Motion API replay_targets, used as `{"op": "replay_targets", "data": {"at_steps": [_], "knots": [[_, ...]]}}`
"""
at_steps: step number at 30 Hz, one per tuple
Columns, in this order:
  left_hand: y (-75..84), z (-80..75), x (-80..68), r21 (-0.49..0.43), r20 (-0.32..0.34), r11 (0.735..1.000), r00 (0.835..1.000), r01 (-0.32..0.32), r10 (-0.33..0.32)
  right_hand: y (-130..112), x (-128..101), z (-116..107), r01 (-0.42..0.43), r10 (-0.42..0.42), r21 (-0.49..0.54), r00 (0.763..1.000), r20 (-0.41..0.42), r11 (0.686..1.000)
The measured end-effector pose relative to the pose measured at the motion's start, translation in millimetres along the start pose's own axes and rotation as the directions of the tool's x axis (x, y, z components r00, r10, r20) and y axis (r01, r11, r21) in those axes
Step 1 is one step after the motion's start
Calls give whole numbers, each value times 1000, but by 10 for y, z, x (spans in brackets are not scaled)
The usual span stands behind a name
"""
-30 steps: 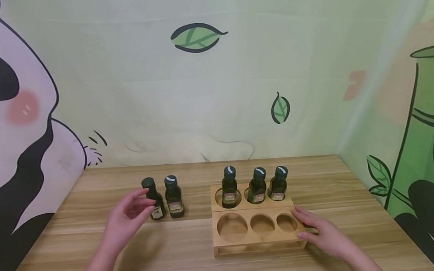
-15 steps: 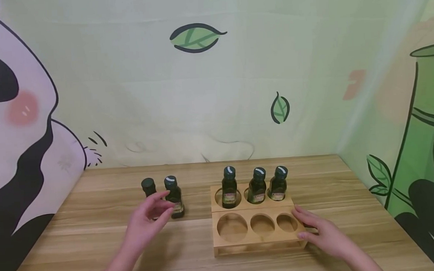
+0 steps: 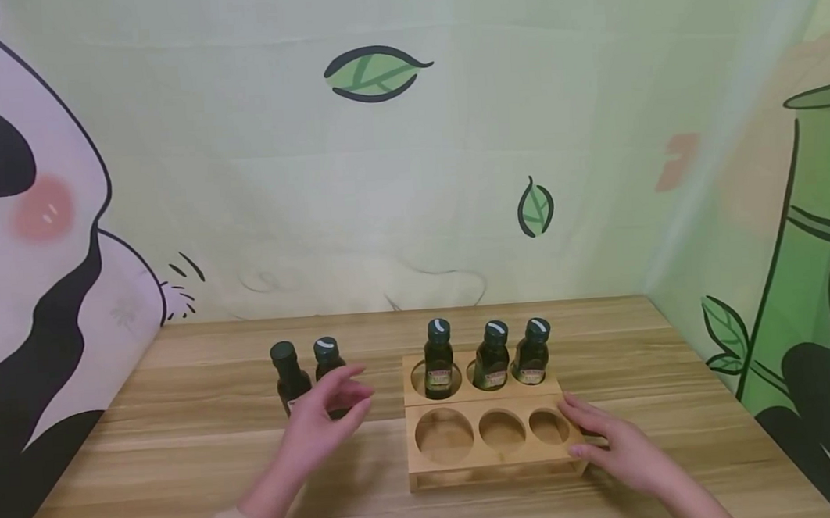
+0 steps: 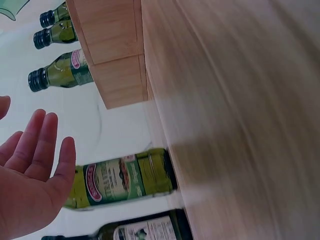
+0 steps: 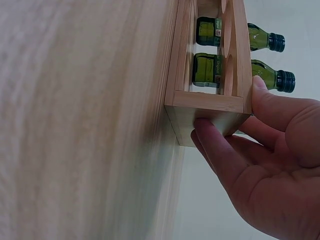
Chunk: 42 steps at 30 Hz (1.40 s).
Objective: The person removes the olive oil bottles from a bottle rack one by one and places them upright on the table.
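My left hand (image 3: pixel 318 432) hovers with fingers extended and nothing in its grasp, partly hiding a dark green glass bottle (image 3: pixel 327 351) that stands behind it. Left of that bottle is a darker, slimmer-necked bottle (image 3: pixel 292 379), its lower part covered by the hand. In the left wrist view the nearer olive oil bottle (image 4: pixel 117 180) shows a green and cream label. At the right end of a two-tier wooden rack (image 3: pixel 479 401), my right hand (image 3: pixel 618 444) grips the corner, thumb on the top edge and fingers against the side (image 5: pixel 207 112).
Along the rack's rear tier stand three capped bottles: one at left (image 3: pixel 438 359), one mid-row (image 3: pixel 493 356), one at right (image 3: pixel 532 352). Round holes of different sizes (image 3: pixel 444 435) line its front tier. A printed panda backdrop (image 3: pixel 298 179) rises behind the wooden table (image 3: pixel 150 453).
My left hand has moved right, passing in front of the slim-necked bottle and then the other loose bottle. The right hand, rack and bottles have stayed put.
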<state>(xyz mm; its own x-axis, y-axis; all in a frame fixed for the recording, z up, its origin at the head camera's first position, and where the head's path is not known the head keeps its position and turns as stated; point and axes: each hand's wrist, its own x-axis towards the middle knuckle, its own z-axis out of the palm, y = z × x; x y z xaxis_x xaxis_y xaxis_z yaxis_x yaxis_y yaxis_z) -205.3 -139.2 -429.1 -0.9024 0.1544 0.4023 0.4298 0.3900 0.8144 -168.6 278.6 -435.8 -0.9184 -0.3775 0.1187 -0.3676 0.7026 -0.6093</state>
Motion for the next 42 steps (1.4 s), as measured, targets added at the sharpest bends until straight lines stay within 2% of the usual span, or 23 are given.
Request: {"op": "replay_targets", "data": {"at_steps": [9, 17, 24, 34, 42], "knots": [[43, 165, 118, 13, 36, 1000, 999, -5, 5, 5, -1, 4, 2, -2, 1, 1000, 7, 1000], [107, 305, 310, 7, 54, 1000, 998, -18, 18, 11, -8, 12, 10, -10, 2, 1000, 0, 1000], [81, 424, 465, -25, 68, 1000, 998, -6, 8, 18, -8, 9, 5, -5, 5, 1000, 4, 1000], [60, 494, 617, -14, 124, 1000, 992, -7, 9, -1, -8, -2, -3, 3, 9, 1000, 5, 1000], [46, 540, 765, -84, 190, 996, 982, 22, -5, 2, 0, -1, 4, -4, 7, 1000, 5, 1000]]}}
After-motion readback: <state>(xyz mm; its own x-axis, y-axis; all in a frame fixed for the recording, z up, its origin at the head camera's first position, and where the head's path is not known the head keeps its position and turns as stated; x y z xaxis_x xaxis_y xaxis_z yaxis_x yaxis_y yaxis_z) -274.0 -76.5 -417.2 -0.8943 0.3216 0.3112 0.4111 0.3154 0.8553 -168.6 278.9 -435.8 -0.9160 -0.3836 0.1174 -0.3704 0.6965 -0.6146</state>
